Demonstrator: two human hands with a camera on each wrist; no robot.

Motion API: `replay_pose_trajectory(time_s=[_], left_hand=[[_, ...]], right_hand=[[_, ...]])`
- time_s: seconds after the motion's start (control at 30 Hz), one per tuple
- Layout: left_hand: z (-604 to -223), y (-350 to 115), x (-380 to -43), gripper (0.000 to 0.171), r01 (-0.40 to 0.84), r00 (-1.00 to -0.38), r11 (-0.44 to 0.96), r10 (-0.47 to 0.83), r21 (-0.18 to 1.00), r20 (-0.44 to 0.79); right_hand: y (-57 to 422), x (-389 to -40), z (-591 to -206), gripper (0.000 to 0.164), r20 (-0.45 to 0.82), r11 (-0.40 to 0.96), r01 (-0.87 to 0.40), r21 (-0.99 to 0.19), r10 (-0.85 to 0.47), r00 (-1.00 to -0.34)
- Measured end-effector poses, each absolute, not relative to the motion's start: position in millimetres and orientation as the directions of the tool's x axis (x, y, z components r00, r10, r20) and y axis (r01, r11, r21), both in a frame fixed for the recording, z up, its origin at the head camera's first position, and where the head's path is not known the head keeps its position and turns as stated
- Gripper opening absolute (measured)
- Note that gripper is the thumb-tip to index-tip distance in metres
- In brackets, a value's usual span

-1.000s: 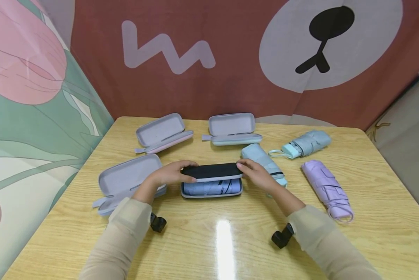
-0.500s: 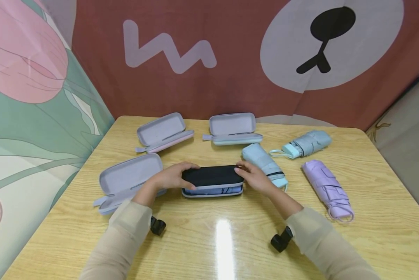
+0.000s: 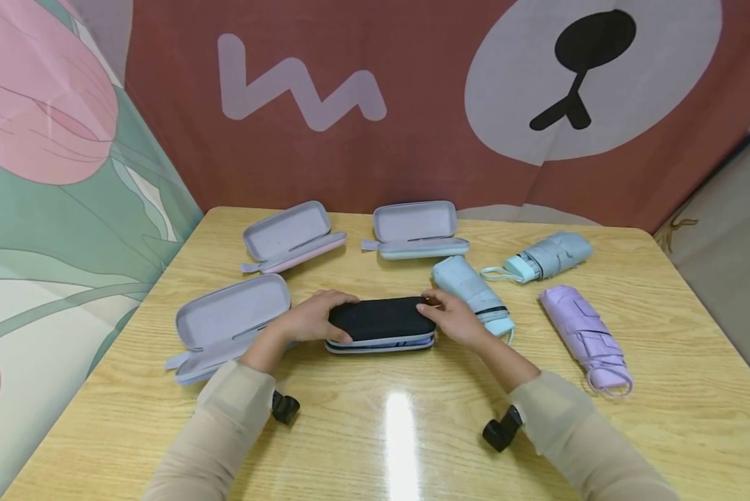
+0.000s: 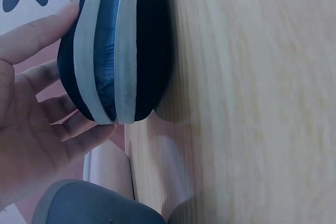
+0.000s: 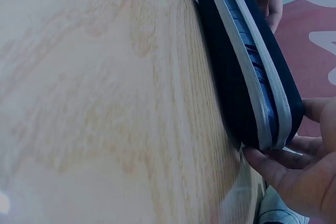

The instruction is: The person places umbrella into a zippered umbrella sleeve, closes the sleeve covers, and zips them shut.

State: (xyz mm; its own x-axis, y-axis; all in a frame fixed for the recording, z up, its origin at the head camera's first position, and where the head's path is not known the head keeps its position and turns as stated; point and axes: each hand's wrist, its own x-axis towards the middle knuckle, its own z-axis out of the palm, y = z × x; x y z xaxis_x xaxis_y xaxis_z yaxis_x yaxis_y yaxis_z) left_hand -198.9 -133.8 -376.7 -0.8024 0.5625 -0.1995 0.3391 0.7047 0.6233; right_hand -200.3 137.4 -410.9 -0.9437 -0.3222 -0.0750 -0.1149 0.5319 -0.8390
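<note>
A black zip case (image 3: 383, 316) lies in the middle of the table, its lid lowered with a narrow gap along the zipper. Through that gap shows a blue folded umbrella (image 5: 257, 69). My left hand (image 3: 312, 318) grips the case's left end, thumb on the lid and fingers round the end, as the left wrist view also shows. At the right end my right hand (image 3: 455, 319) holds the case, fingers on the lid and round the end. The back of the case is hidden in both wrist views.
Left of the black case stands an open blue-edged case (image 3: 234, 316). Behind are an open pink-edged case (image 3: 290, 233) and an open mint-edged case (image 3: 415, 223). On the right lie a light blue umbrella (image 3: 469, 289), a grey-blue umbrella (image 3: 553, 256) and a purple umbrella (image 3: 583, 334).
The black case's lid has come down over the blue umbrella, narrowing the gap at the front. Both hands have stayed at the case's ends.
</note>
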Motion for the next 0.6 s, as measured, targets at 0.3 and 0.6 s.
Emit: replay_pose_trajectory(time_s=[0.3, 0.6], left_hand=[[-378, -129, -196, 0.066, 0.430, -0.790, 0.712, 0.594, 0.554, -0.151], [-375, -123, -194, 0.066, 0.443, -0.788, 0.738, 0.591, 0.509, -0.170]], right_hand=[[137, -199, -409, 0.044, -0.084, 0.529, -0.094, -0.843, -0.303, -0.949], [138, -196, -412, 0.041, -0.081, 0.534, -0.101, -0.839, -0.305, -0.949]])
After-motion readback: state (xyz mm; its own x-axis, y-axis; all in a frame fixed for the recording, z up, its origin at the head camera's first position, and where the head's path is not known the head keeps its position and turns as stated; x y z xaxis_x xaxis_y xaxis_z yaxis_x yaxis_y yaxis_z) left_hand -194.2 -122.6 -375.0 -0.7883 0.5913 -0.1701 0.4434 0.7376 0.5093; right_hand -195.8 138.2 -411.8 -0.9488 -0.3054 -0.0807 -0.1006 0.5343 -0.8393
